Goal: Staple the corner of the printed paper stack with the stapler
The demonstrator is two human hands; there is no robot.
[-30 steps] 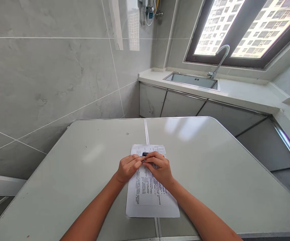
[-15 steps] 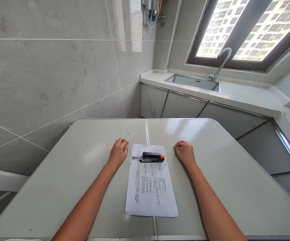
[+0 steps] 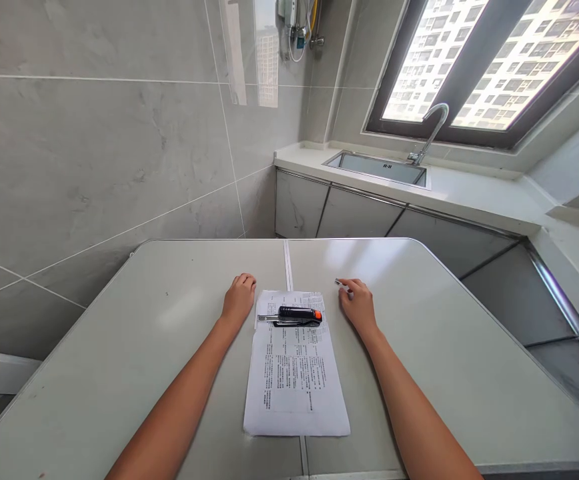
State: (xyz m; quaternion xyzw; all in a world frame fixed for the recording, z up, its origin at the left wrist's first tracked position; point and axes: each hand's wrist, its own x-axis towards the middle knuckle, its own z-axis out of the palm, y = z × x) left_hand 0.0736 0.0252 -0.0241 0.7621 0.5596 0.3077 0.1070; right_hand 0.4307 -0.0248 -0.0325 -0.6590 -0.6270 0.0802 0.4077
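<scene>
A black stapler (image 3: 297, 313) with an orange end lies across the upper part of the printed papers (image 3: 297, 400), its metal rail sticking out to the left. My left hand (image 3: 239, 295) rests palm down on the table just left of the papers' top, fingers curled in, with nothing visible in it. On the other side, my right hand (image 3: 358, 301) pinches a small silvery piece, which looks like a short strip of staples (image 3: 338, 281), between thumb and fingertips. Neither hand touches the stapler.
The pale folding table (image 3: 119, 373) has a seam running down its middle under the papers. Beyond it stand a white counter (image 3: 469, 193) with a sink (image 3: 377, 167) and a faucet (image 3: 432, 133), below a window (image 3: 494, 67). A grey tiled wall (image 3: 94, 147) rises at the left.
A small silvery piece now shows at my right fingertips, where none was clear before. My left fingers have curled closer together. The whole view has shifted slightly; stapler and papers lie as before.
</scene>
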